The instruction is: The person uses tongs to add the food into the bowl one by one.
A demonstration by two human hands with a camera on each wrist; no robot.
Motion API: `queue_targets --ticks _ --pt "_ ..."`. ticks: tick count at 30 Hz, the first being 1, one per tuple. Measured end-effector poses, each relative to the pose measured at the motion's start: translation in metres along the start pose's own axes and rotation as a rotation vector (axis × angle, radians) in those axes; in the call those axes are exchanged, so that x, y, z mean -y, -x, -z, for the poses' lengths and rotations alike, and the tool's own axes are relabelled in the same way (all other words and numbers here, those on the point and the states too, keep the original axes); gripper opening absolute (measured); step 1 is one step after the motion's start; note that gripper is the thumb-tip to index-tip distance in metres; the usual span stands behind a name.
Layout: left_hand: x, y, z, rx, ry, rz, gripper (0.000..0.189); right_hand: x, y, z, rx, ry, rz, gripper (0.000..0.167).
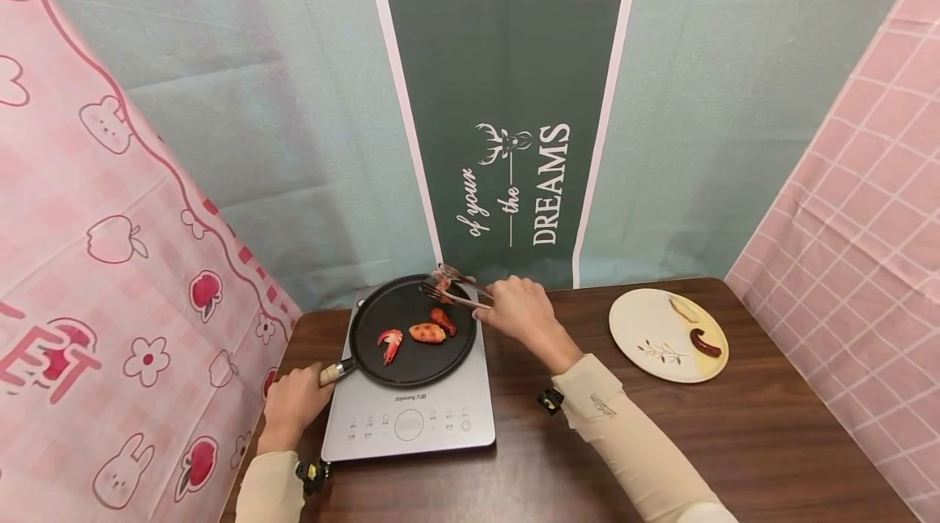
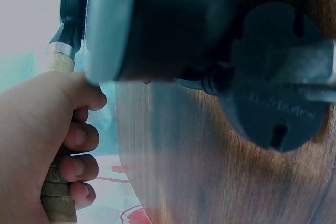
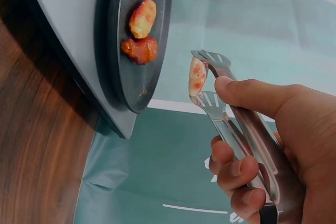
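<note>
One pan (image 1: 396, 303), one plate (image 1: 639, 319), one pair of tongs (image 3: 254, 132), two hands
Food comes to six pieces (no two look alike): three in the pan, one in the tongs, two on the plate. The pan's three are one shrimp (image 1: 390, 343) towards its left edge, one golden wing (image 1: 427, 333) and one drumstick (image 1: 443, 321) towards its right. The tongs' one is a spotted morsel (image 3: 197, 76), by the pan's far right edge. The plate's two, near its right edge, are one dark curl (image 1: 707, 343) and one pale slice (image 1: 685, 309). One table (image 1: 529, 474) carries one cooker (image 1: 470, 401) towards its far left corner. The hands: one left hand (image 1: 297, 401), one right hand (image 1: 523, 311). Wrist devices (image 1: 551, 401): two.
</note>
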State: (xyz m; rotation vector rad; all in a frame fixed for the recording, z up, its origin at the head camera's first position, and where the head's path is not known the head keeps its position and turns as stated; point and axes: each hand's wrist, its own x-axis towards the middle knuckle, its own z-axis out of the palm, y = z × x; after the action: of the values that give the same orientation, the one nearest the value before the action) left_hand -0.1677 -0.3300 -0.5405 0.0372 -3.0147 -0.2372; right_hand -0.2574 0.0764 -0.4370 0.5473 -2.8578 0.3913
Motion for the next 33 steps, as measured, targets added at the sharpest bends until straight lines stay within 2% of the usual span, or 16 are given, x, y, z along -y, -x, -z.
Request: queue_targets --ticks 12,25,33 --pt "-0.002 0.000 0.002 -0.002 -0.002 -0.003 0.025 0.009 -0.006 -0.009 0.022 0.002 0.016 0.033" --pt "-0.002 0.001 0.002 0.023 0.001 0.014 0.024 0.015 -0.010 -0.023 0.046 0.004 0.011 0.045" --pt "-0.002 0.001 0.001 0.009 0.004 0.010 0.023 0.019 -0.012 -0.029 0.057 0.006 0.017 0.043"
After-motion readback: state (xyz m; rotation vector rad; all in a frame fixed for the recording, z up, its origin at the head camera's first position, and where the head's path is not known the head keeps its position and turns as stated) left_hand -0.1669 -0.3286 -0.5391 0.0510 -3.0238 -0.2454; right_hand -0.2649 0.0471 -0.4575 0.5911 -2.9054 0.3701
